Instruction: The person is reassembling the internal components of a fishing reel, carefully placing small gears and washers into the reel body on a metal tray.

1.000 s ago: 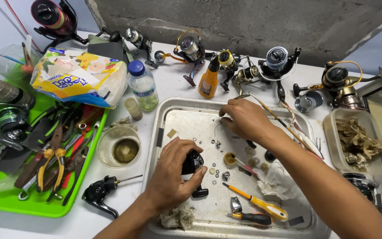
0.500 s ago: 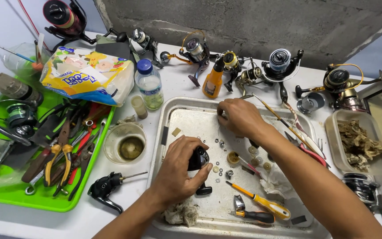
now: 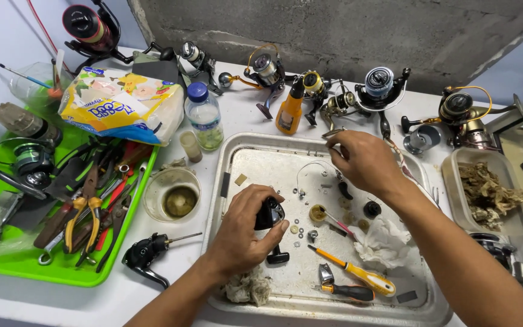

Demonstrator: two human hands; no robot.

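My left hand [image 3: 243, 230] grips a black fishing reel body [image 3: 270, 215] over the metal tray [image 3: 231, 158], its handle knob [image 3: 277, 258] sticking out below. My right hand [image 3: 363, 162] hovers over the tray's far edge with fingers pinched on a small metal part [image 3: 333, 133]. A thin wire bail [image 3: 311, 168] lies on the tray under it. Small washers and screws [image 3: 302, 232], a yellow-handled screwdriver [image 3: 352, 272], a black-handled tool [image 3: 346, 292] and a crumpled white tissue [image 3: 387, 242] lie in the tray.
A green tray [image 3: 7, 266] of pliers and tools sits at left, with a snack bag [image 3: 119, 104], water bottle [image 3: 204, 117] and grease cup [image 3: 172, 195]. Several fishing reels [image 3: 382, 85] line the wall. An orange oil bottle [image 3: 290, 109] stands there. A container of debris [image 3: 485, 189] sits right.
My right hand lifted from the tray floor toward its far edge, now pinching a small part. My left hand kept hold of the reel body. The camera shifted slightly.
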